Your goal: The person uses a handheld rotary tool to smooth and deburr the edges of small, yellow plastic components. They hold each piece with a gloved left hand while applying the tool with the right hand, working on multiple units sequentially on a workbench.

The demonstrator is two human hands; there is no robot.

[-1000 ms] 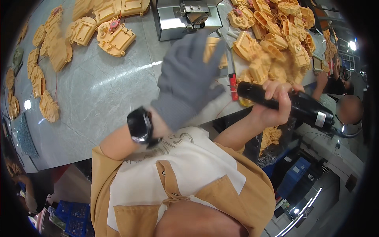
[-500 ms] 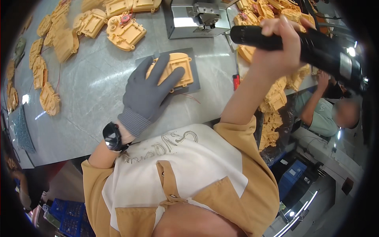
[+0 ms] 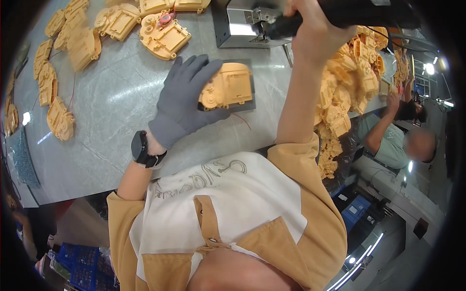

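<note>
A yellow plastic housing (image 3: pixel 230 85) rests on a small dark mat (image 3: pixel 249 105) on the table. My left hand (image 3: pixel 182 99), in a grey glove, grips its left side, with the thumb along the near edge and the fingers at the far left. Bare, my right hand (image 3: pixel 315 31) is wrapped round a black electric screwdriver (image 3: pixel 369 13), raised at the upper right. The screwdriver's front end reaches the front mechanism of a silver metal box (image 3: pixel 238 24); whether they touch I cannot tell. A thin red wire (image 3: pixel 242 120) trails from under the housing.
More yellow housings (image 3: pixel 165 36) stand at the far left, one with a red round part. A large heap of yellow parts (image 3: pixel 349 82) lies right of my right arm. A person in a light green shirt (image 3: pixel 386 138) sits at the right. Blue crates (image 3: pixel 85 264) are at lower left.
My right hand has swung the screwdriver left and away from me, to the metal box. My left hand has slid from the housing's top to its left side, uncovering most of it.
</note>
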